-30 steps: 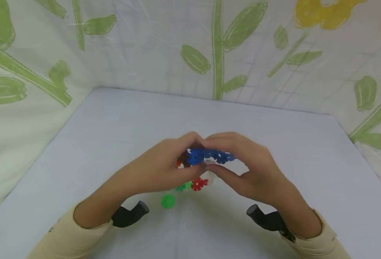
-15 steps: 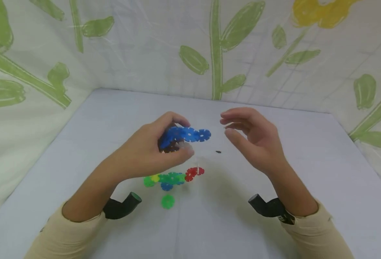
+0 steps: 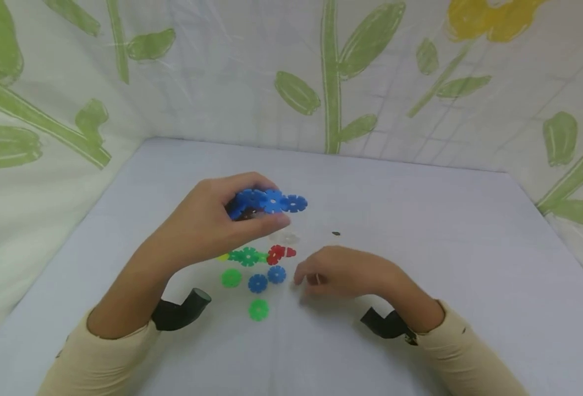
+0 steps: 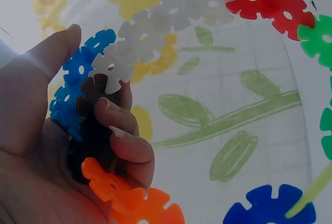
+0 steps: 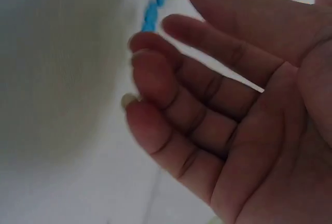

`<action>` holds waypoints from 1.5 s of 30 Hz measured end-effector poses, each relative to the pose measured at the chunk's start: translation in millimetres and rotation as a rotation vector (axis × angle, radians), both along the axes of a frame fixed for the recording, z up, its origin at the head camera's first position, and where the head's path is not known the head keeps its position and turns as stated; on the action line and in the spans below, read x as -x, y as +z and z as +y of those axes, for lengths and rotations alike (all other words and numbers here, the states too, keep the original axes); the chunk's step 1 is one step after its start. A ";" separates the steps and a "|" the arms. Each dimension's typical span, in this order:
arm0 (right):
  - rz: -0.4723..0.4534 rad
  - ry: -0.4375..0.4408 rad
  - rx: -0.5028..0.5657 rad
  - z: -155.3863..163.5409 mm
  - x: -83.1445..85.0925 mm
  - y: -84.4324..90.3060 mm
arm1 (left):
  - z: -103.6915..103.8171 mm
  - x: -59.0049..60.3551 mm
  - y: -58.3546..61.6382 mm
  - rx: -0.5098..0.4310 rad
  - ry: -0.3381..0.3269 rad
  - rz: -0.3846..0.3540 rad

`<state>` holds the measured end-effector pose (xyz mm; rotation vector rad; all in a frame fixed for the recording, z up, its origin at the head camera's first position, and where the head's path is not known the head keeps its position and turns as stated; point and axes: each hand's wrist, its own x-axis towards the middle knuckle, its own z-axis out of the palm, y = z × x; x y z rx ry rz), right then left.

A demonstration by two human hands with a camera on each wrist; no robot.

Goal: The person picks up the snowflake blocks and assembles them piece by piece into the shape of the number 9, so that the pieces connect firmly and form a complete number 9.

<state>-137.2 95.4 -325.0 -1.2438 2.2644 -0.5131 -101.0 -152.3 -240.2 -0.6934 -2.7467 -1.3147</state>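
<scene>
Your left hand (image 3: 212,225) is holding a chain (image 3: 267,202) of linked snowflake discs above the desk (image 3: 420,231), thumb and curled fingers pinching its near end while the blue discs are sticking out to the right. The left wrist view is showing that same hand (image 4: 46,151) gripping the chain (image 4: 104,79) among blue, grey, dark brown and orange discs, with grey and red discs arching on to the upper right.

Your right hand (image 3: 341,272) is hovering low over the desk, near you and to the right of the loose discs, fingers loosely bent and holding nothing. The right wrist view is showing the palm (image 5: 249,130) open with relaxed fingers (image 5: 171,99), though the picture is blurred; whether the fingertips are touching the desk cannot be told.

Loose discs are lying on the desk below the chain: a red pair (image 3: 279,253), a green cluster (image 3: 246,256) with a bit of yellow at its left end, two blue discs (image 3: 267,279) just beside your right fingertips, one green disc (image 3: 231,278) to their left, and another green disc (image 3: 258,310) nearest you. A pale disc (image 3: 285,237) is lying beyond the red pair. A small dark speck (image 3: 336,233) is sitting farther right, apart from the rest.
</scene>
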 end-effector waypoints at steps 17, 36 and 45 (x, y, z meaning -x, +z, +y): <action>0.027 0.075 -0.050 -52.0 -32.7 -18.8 | -0.6 3.0 -0.9 -0.001 -0.067 0.037; -0.421 -0.016 1.098 31.0 -24.6 66.9 | 1.4 2.3 -0.6 -0.045 -0.130 0.068; -0.450 -0.202 1.053 35.1 -22.5 68.1 | 7.0 -1.7 -1.8 0.004 -0.230 0.134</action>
